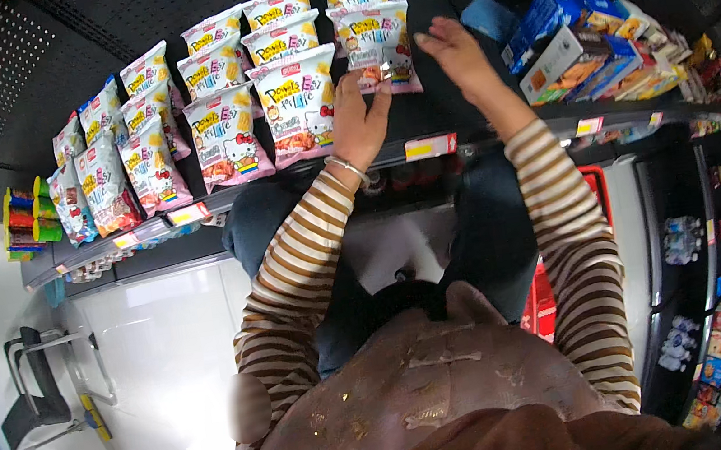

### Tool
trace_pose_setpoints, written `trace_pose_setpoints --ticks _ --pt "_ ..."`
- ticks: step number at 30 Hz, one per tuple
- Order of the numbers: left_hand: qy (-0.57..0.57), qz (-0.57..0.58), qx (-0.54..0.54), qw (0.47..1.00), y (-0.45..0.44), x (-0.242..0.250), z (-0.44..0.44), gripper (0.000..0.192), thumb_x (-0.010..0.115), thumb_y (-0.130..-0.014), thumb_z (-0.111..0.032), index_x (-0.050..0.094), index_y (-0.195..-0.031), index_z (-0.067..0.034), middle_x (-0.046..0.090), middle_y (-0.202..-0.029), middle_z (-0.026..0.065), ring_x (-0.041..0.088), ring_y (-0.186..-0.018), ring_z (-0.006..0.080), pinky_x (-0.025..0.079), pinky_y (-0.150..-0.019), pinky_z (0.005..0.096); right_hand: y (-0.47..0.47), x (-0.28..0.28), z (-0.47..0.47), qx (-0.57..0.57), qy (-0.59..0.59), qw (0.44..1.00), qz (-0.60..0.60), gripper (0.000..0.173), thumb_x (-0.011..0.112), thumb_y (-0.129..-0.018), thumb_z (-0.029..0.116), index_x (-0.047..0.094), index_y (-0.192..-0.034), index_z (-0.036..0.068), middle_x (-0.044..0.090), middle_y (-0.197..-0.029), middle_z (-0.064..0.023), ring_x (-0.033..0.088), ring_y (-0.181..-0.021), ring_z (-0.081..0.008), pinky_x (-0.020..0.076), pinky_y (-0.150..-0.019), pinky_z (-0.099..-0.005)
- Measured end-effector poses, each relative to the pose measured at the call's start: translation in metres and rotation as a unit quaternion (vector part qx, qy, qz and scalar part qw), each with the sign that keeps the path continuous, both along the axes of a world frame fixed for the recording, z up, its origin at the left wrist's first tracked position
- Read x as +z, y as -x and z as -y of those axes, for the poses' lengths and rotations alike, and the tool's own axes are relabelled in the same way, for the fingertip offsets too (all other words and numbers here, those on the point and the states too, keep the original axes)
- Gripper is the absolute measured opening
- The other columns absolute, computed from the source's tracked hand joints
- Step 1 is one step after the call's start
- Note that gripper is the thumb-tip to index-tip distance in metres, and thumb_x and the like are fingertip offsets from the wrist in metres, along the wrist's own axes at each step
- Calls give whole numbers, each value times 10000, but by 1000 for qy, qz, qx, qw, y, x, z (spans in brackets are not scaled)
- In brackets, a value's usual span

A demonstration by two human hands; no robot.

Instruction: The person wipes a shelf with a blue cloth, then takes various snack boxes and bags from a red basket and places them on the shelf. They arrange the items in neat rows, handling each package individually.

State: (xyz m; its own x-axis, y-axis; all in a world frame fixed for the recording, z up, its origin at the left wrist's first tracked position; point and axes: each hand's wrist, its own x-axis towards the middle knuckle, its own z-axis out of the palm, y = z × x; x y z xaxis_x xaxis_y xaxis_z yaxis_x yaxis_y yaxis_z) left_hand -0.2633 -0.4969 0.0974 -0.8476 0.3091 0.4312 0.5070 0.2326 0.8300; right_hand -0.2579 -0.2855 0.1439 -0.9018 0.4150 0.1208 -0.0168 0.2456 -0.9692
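My left hand (360,119), with a bangle at the wrist, touches the lower left of a pink and white snack bag (376,35) that stands in the right-hand column on a black shelf. Whether its fingers grip the bag cannot be told. To the right of that bag, my right hand (452,52) is raised with its fingers apart and nothing in it. Beside my left hand stands a larger-looking snack bag (295,90), and another snack bag (229,133) is at its left. More bags stand in rows behind them.
Boxed snacks (568,61) lean together on the shelf at the right. Colourful canisters (31,217) stand at the far left. Price tags line the shelf's front edge (353,168). A red crate or basket (541,307) is low at the right, and a black-and-metal chair (41,397) is at the left.
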Motion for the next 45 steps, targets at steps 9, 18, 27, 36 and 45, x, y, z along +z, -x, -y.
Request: trace_pose_setpoints --ticks 9,18,27,36,45 --pt "34 -3 63 997 15 -2 -17 592 680 -932 -283 472 -1324 109 559 -1221 316 549 -1151 488 452 -1001 524 20 -28 5 84 61 990 100 753 754 -926 424 496 -1381 -119 642 -1273 -232 606 -1219 -281 471 -1037 -379" --pt "-19 50 60 997 10 -5 -19 500 751 -952 -282 531 -1258 45 628 -1052 90 615 -935 165 523 -802 314 -11 11 9 92 206 972 70 501 750 -935 215 542 -1313 -40 689 -1141 -174 738 -934 -246 671 -678 -384" --pt "-187 99 14 977 -3 24 -2 283 695 -990 -260 667 -1067 10 707 -1006 116 653 -900 179 520 -790 334 -79 5 50 152 124 981 8 509 733 -960 203 514 -1355 -33 671 -1233 -130 649 -1102 -164 534 -952 -315" --pt "-202 122 -119 964 -24 31 7 616 304 -1106 -510 558 -1330 4 617 -1307 198 607 -1159 267 453 -1031 392 -145 -5 66 35 245 949 -196 394 735 -947 138 550 -1252 -30 679 -1110 -76 625 -1037 -120 536 -919 -323" --pt "-258 275 -147 915 -7 34 21 500 361 -1114 -422 581 -1280 -5 699 -1171 175 691 -959 226 527 -843 313 -314 -19 -94 -260 266 883 -286 317 681 -976 191 584 -1221 13 664 -1107 -62 618 -945 -141 519 -860 -318"
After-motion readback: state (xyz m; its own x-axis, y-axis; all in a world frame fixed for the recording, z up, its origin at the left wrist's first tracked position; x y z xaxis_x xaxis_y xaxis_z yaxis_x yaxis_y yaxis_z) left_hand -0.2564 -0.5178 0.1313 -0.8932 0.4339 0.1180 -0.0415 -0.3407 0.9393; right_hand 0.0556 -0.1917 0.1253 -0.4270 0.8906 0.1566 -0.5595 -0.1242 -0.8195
